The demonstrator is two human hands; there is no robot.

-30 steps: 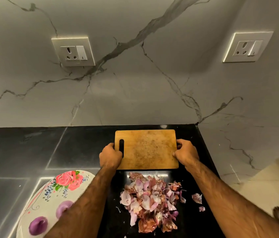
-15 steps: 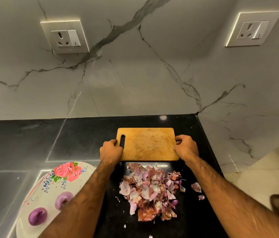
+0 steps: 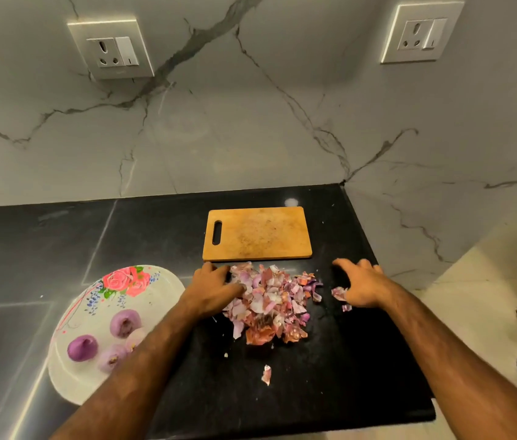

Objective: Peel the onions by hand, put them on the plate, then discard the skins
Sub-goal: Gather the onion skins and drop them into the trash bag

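Left hand (image 3: 215, 289) and right hand (image 3: 360, 285) lie low on the worktop (image 3: 330, 376), flanking the skins (image 3: 269, 300). The left sits at 9 o'clock of the heap, fingers relaxed and touching its edge. The right sits at 3 o'clock, fingers splayed and a little bent, just beside a loose scrap (image 3: 339, 293) that lies apart from the heap. Neither hand grips anything. Set like this, they look ready to rake the skins together and scoop them up, which fits the last step, discarding.

The onions (image 3: 125, 322) sit peeled on the plate (image 3: 155, 281) at 8 o'clock, partly hidden behind the left forearm; at least four show. Peeling and plating appear done. The board (image 3: 258, 235) lies bare at 12 o'clock, just beyond the heap, leaving room to gather. Another stray piece (image 3: 266, 374) lies alone at 6 o'clock, well apart, so a single scoop would likely miss it. Thin, light skins may slip from a loose hold.
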